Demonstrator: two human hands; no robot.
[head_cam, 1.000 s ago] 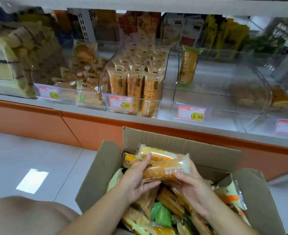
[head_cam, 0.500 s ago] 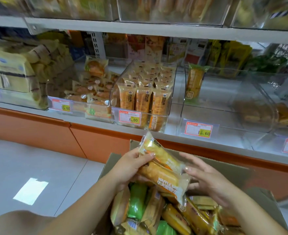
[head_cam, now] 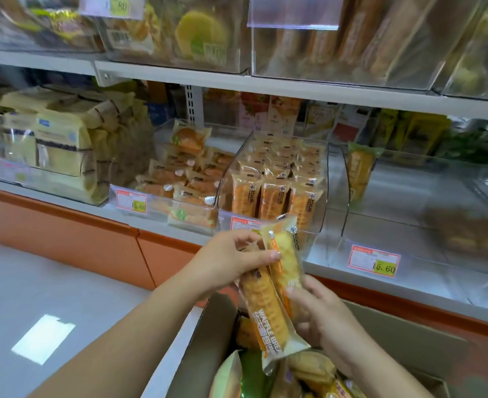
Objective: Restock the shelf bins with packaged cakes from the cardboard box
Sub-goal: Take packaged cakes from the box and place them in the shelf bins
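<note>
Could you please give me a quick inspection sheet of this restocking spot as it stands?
Surface: white shelf carrying clear bins; the waffle bin looks full, the neighbouring bin nearly empty, one pack upright.
Job's things: two cake packs held above the open cardboard box, which holds more packs.
Clutter: nothing seen.
Hands: left hand and right hand both grip the cake packs.
Cables: nothing seen.
Surroundings: grey floor, stocked upper shelf, price tags.

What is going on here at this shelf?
A person is restocking a shop shelf. The left hand and right hand together hold two packaged cakes above the open cardboard box, in front of the clear bin of similar packs. Neither cake is in a bin yet.
</note>
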